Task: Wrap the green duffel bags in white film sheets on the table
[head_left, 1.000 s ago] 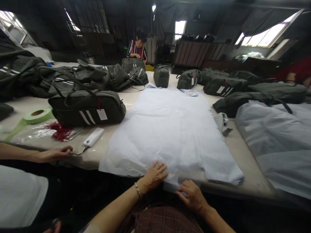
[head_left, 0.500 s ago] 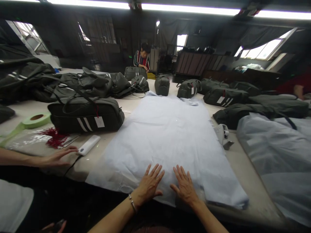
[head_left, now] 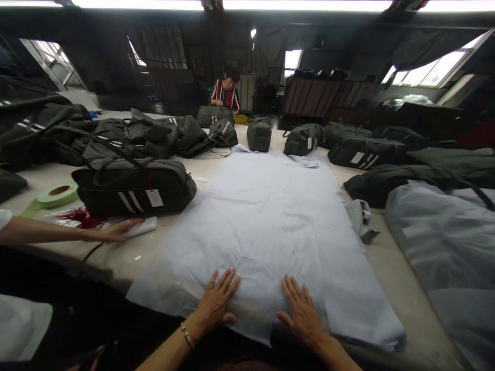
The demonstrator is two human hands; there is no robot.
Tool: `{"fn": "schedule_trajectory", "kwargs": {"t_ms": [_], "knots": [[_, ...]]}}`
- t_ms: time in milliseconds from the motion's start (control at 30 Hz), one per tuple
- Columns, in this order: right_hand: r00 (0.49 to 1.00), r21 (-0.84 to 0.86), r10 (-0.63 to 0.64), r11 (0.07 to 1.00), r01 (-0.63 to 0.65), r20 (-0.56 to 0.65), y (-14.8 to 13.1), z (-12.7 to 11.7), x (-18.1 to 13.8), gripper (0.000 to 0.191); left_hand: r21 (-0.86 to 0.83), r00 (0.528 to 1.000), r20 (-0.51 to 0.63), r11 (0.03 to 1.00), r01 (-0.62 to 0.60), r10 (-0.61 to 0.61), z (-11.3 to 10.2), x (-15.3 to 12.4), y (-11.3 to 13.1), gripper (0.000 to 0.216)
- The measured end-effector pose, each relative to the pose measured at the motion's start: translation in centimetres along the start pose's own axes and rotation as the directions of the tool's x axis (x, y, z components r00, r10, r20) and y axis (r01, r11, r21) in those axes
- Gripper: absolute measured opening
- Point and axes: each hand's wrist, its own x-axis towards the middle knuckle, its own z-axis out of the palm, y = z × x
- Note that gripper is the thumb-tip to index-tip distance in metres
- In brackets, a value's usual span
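Note:
A stack of thin, pale bluish-white sheets (head_left: 266,216), which look like plastic bags, lies spread down the middle of the table. My left hand (head_left: 216,299) rests flat on its near edge with fingers stretched out; a bracelet circles that wrist. To the right, my right hand (head_left: 303,312) also presses palm down on the sheets, thumb spread. Neither hand grips anything. The near left corner of the top sheet is see-through and hangs past the table edge.
A co-worker's hand (head_left: 116,231) at left touches a white device (head_left: 141,226) with a cable. Near it are a dark duffel bag (head_left: 135,185), a green tape roll (head_left: 58,196) and red strings (head_left: 83,217). At right lies a bag in translucent plastic (head_left: 444,247). Another person (head_left: 224,95) works at the far end.
My hands have moved farther apart on the sheets, the left one shifting left and slightly nearer to me. The co-worker's hand has moved right onto the white device.

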Motion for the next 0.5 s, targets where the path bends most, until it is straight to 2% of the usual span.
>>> {"fn": "schedule_trajectory", "kwargs": {"t_ms": [100,233,300,400,500], "knots": [[1.000,0.012,-0.005,1.000,0.005,-0.028,-1.3,-0.3,0.6,0.074,-0.030,0.997,-0.058,0.998,-0.047,0.045,-0.8,1.3,1.1,0.100],[1.000,0.066,-0.018,0.998,0.017,0.021,-2.0,-0.2,1.4,0.067,-0.092,0.986,-0.133,0.990,-0.110,0.097,-1.6,4.8,3.3,0.075],[0.999,0.081,0.010,0.997,-0.005,-0.054,-1.4,-1.2,2.9,0.059,-0.153,0.990,-0.108,0.983,-0.103,0.087,-1.6,6.5,4.4,0.062],[0.975,0.066,0.052,0.997,-0.039,-0.214,0.5,-4.8,7.8,0.057,-0.200,0.999,-0.019,0.978,-0.052,0.049,-1.5,8.6,5.9,0.035],[0.968,0.073,0.061,0.996,-0.044,-0.244,2.4,-8.6,14.8,0.060,-0.173,0.999,0.029,0.985,-0.013,0.018,-0.7,10.0,6.5,0.016]]}}
